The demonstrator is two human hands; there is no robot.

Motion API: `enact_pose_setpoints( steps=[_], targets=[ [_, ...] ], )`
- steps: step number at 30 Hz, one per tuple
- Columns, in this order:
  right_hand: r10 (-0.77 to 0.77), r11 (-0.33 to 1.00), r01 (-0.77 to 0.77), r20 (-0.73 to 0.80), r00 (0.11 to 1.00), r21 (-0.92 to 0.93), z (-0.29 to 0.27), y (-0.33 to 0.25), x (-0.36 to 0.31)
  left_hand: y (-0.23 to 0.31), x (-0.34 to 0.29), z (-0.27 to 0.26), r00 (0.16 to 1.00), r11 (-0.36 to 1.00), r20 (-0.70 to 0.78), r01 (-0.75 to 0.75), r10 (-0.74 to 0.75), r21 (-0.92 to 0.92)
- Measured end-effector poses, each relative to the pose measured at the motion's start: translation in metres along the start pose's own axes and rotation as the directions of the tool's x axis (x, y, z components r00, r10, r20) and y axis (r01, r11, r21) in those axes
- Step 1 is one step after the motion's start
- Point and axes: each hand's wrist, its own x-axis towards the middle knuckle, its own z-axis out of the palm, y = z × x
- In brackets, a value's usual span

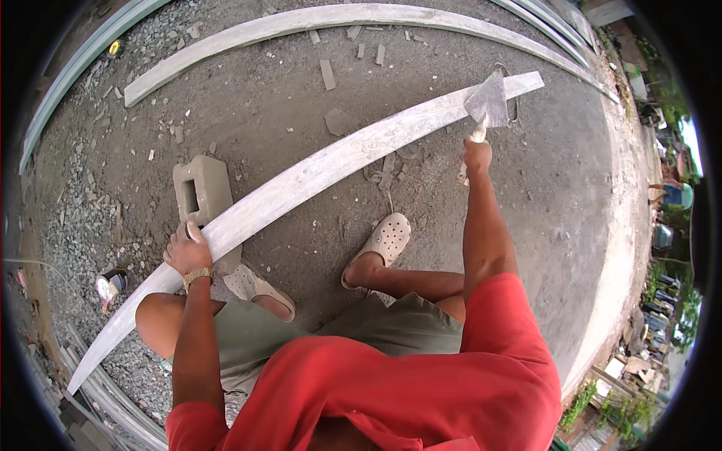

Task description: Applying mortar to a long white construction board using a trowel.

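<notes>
A long, whitish flat bar [316,177] runs diagonally from the lower left to the upper right, its ends bent by the lens. Near its lower part, my left hand [188,248] is closed over the edge of the bar, with a gold watch on the wrist. The bar crosses a grey hollow concrete block [214,184]. My right hand [477,154] grips the pale handle of a trowel [489,101]. Its triangular metal blade lies over the bar near the far right end. A thin dark edge or loop shows beside the blade; I cannot tell what it is.
Another long pale bar [301,21] lies across the far ground, with more bars at the upper left and right. Broken flat pieces [328,75] and gravel [75,203] are scattered about. My feet, in beige clogs [387,237], are close to the block. A round container [111,286] stands at left.
</notes>
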Motion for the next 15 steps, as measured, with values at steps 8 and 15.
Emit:
enact_pose_setpoints(
  steps=[8, 15],
  targets=[
    [-0.002, 0.996, 0.001, -0.012, 1.000, -0.089, 0.016, -0.004, -0.019, -0.008, -0.002, -0.001, 0.999, 0.997, -0.051, -0.009, 0.013, 0.071],
    [-0.024, 0.997, 0.027, 0.041, 0.999, -0.077, 0.028, -0.028, -0.121, -0.002, -0.001, 0.005, 0.998, 0.999, -0.061, -0.004, 0.006, 0.036]
  ],
)
